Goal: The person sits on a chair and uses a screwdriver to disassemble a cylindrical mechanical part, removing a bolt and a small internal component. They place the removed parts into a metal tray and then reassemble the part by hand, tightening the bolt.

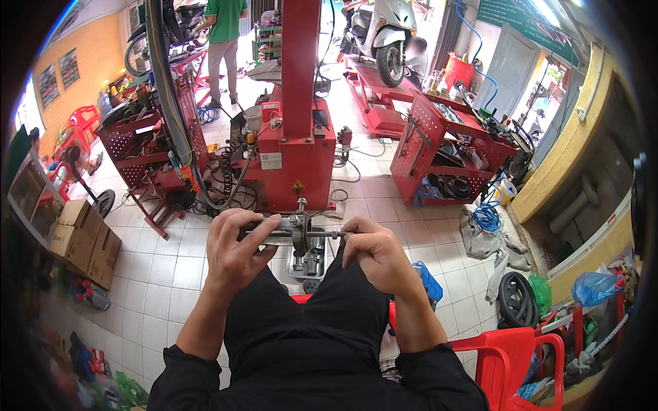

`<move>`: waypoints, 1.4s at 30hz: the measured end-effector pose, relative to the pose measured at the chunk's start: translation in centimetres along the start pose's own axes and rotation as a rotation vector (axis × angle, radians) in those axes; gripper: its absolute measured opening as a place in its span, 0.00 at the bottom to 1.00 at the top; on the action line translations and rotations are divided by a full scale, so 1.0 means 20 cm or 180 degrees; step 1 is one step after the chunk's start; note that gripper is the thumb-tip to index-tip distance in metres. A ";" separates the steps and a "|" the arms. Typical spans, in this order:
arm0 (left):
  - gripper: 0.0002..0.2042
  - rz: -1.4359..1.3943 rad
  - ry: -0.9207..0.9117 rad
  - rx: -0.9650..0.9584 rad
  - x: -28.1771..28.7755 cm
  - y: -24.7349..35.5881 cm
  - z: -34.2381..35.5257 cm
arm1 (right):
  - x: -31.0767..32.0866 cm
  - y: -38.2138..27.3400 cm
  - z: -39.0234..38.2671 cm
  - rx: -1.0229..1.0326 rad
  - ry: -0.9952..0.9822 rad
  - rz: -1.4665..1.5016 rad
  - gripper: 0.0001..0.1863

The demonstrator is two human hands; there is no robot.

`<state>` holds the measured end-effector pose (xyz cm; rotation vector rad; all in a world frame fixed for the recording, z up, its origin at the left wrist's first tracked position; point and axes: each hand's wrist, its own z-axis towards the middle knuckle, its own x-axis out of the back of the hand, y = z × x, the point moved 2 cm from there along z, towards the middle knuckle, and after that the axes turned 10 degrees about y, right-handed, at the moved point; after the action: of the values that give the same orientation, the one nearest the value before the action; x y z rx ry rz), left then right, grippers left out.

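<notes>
- The left hand (236, 250) wraps its fingers over the flat, handle-like end of a small metal assembly (296, 233); its grip is closed firmly on that end, seemingly to keep the piece from turning.
- The right hand (375, 255) pinches the thin shaft that sticks out of the assembly's other side, fingertips closed on it, thumb tucked under; this reads as a hold for twisting or steadying the rod.
- The assembly sits in the air between both hands, above the person's lap in dark trousers and just over the white tiled floor (171, 274), level and crosswise to the body, so both ends stay reachable.
- Straight ahead stands a tall red machine (296, 137) with a small yellow triangular warning label low on its front and a pale rectangular sticker higher up.
- At the left, brown cardboard boxes (86, 240) are stacked on the floor by a glass cabinet.
- A red tool cart (445, 144) stands to the right, with a blue coiled hose (487, 218) beside it.
- A red plastic chair (521, 356) is near the right elbow.
- A green rectangular sign hangs at the upper right.
</notes>
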<state>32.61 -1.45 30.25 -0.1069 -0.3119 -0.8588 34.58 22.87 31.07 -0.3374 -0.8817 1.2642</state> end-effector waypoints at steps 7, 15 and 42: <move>0.29 0.0030 0.0001 0.0043 0.01 0.00 0.00 | -0.03 -0.10 0.04 -0.0646 0.0379 0.0184 0.15; 0.29 0.0013 0.0004 0.0036 0.01 0.00 0.00 | -0.01 -0.07 0.02 -0.0771 0.0179 0.0181 0.14; 0.29 0.0033 0.0019 0.0034 0.01 0.00 0.00 | -0.03 -0.08 0.02 -0.0709 0.0449 0.0210 0.13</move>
<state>32.66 -1.63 30.25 -0.0960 -0.3099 -0.8468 35.32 21.68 32.22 -0.6295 -0.8976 1.1890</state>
